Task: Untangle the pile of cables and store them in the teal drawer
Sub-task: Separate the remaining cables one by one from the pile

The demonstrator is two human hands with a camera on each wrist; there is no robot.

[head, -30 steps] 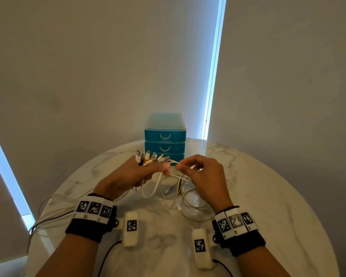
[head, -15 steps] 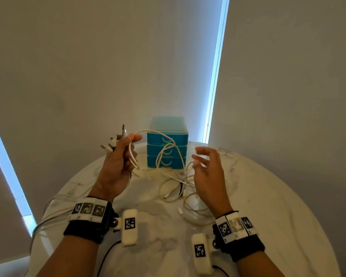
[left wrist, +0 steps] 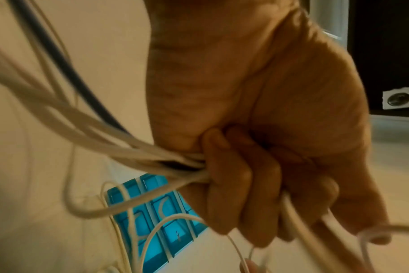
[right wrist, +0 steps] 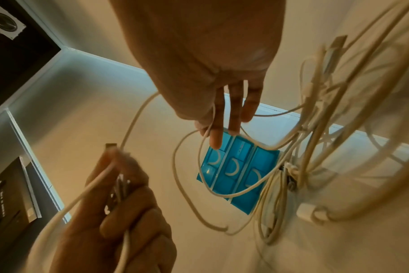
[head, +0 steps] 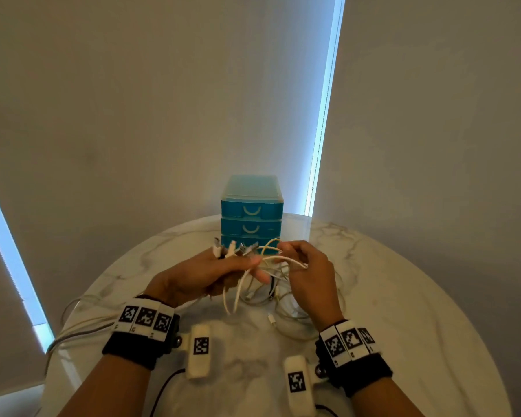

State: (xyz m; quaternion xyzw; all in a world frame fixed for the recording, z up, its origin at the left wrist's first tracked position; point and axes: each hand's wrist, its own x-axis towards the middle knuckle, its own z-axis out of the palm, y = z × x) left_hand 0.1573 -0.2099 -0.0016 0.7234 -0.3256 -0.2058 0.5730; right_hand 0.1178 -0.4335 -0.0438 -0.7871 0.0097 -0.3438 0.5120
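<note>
My left hand [head: 238,263] grips a bundle of white cable ends, with several plugs [head: 232,249] sticking out past the fingers; in the left wrist view the fist [left wrist: 224,177] is closed round the strands. My right hand [head: 292,255] pinches one white cable loop [head: 275,258] next to the left hand, and the loop runs between thumb and forefinger [right wrist: 216,129]. The rest of the tangled cable pile [head: 286,302] lies on the marble table [head: 403,296] under both hands. The teal drawer unit [head: 251,212] stands behind, all three drawers closed.
Thin grey cables [head: 73,323] trail off the table's left edge. The round table's rim curves close on the left and right. Walls and bright window strips stand behind the drawer unit.
My left hand came down from its raised spot at the left back to the centre with the bundle. My right hand, open half a second ago, now pinches a cable loop.
</note>
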